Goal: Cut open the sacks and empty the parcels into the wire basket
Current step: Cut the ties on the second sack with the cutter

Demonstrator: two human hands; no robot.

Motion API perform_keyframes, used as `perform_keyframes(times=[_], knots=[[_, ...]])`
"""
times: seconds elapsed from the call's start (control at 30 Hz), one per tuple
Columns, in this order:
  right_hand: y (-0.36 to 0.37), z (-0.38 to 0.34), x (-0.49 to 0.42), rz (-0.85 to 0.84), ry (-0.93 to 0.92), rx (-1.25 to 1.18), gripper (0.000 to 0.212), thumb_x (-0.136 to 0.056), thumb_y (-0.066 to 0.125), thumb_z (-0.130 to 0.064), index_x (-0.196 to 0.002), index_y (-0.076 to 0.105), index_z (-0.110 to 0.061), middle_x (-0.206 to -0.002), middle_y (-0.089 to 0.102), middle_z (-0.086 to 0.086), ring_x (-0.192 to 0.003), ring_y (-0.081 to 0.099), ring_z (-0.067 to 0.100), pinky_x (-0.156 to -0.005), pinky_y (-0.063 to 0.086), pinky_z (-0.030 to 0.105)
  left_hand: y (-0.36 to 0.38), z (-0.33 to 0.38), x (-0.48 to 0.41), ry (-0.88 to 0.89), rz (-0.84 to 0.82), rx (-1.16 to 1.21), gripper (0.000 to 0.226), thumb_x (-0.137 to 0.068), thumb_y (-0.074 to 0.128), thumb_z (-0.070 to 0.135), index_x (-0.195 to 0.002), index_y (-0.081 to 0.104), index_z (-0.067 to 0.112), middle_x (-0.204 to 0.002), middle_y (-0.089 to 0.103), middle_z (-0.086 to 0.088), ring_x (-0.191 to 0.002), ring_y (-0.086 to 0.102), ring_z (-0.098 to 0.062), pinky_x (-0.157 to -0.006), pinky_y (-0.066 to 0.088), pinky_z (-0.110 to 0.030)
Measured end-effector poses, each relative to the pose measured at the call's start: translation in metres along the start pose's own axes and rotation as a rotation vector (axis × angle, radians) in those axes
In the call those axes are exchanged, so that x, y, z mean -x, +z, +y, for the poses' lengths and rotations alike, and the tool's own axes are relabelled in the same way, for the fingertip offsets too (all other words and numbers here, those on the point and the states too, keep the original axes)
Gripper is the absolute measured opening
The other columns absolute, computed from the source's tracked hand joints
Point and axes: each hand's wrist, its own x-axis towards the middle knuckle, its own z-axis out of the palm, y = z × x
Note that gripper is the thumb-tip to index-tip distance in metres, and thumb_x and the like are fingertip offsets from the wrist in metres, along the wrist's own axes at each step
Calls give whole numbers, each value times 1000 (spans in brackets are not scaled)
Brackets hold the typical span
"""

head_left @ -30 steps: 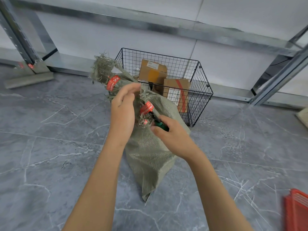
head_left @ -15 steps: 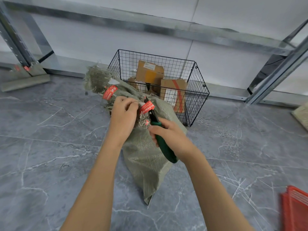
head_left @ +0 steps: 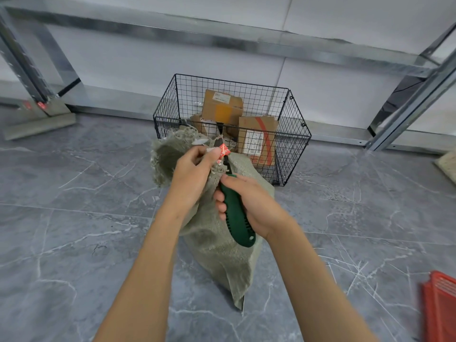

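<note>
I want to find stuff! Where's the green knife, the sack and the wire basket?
green knife [head_left: 237,218], head view, middle of handle.
sack [head_left: 222,253], head view, lower cloth.
wire basket [head_left: 293,154], head view, right front mesh.

Grey marble floor [head_left: 74,218] bears wire basket [head_left: 293,154], sack [head_left: 222,243], perhaps a red tray [head_left: 440,309]

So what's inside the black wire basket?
Brown cardboard boxes lie in the wire basket, at least three. The sack and the left hand cover its front corner, hiding anything there.
</note>
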Motion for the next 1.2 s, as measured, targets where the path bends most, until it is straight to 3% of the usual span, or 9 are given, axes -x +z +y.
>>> perform_keyframes(times=[0.1, 0.17, 0.27, 0.37, 0.47, 0.6, 0.73, 1.0, 1.2], knots=[[2, 0, 0, 26, 3, -13, 25, -98, 51, -23, -75, 53, -14, -63, 55, 4, -52, 50, 16, -50, 46, 26, -1, -2, 0, -20, 26, 21, 29, -92, 56, 38, -85, 65, 11, -80, 55, -8, -74, 50, -15, -68, 39, -30], [6, 1, 0, 50, -3, -20, 25, -98, 51, -23, -75, 53, -14, -62, 55, 4, -51, 50, 16, -49, 46, 26, 2, -1, 2, -19, 58, 71, 27, -92, 56, 37, -72, 65, 21, -70, 54, -9, -63, 47, -22, -62, 39, -36], [11, 4, 0, 75, -31, 0, 23, -100, 49, -22, -80, 52, -11, -61, 55, 3, -50, 49, 15, -49, 45, 26, 6, 1, 4, -33, 128, 110, 34, -92, 57, 34, -60, 64, 29, -56, 55, 2, -49, 45, -15, -50, 38, -31], [14, 7, 2, 84, -51, 54, 22, -100, 48, -22, -81, 51, -11, -61, 54, 2, -50, 49, 14, -50, 44, 26, 6, 3, 4, -41, 139, 144, 31, -92, 56, 34, -63, 64, 26, -56, 57, 1, -45, 46, -15, -48, 38, -31], [15, 8, 4, 91, -51, 92, 25, -100, 47, -23, -78, 50, -13, -61, 54, 1, -51, 48, 14, -50, 44, 25, 5, 1, 2, -38, 171, 149, 30, -92, 56, 34, -64, 64, 26, -60, 57, -1, -55, 49, -19, -54, 38, -34], [14, 7, 4, 124, -77, 76, 26, -100, 48, -23, -76, 51, -12, -60, 54, 2, -50, 48, 15, -50, 43, 28, 7, 0, 3, -37, 101, 148, 31, -91, 55, 40, -69, 60, 20, -61, 50, -16, -50, 41, -27, -49, 35, -40], [16, 5, 3, 169, -101, -1, 29, -99, 48, -22, -72, 53, -12, -59, 54, 2, -48, 48, 15, -47, 44, 26, 13, -3, 10, -58, 90, 174, 32, -94, 53, 38, -65, 62, 26, -41, 47, 0, -31, 39, -19, -33, 35, -24], [27, 4, 2, 229, -125, -69, 34, -99, 47, -20, -67, 52, -12, -54, 53, 1, -44, 47, 15, -44, 43, 25, 21, -2, 16, -124, 165, 223, 30, -95, 49, 40, -70, 63, 30, -35, 36, 6, -25, 30, -10, -30, 27, -16], [32, 9, 1, 259, -135, -82, 33, -98, 48, -23, -66, 53, -15, -55, 52, 0, -44, 47, 13, -43, 42, 23, 22, -2, 16, -79, 244, 212, 27, -95, 51, 34, -74, 63, 22, -38, 36, 7, -28, 29, -8, -30, 25, -16]])
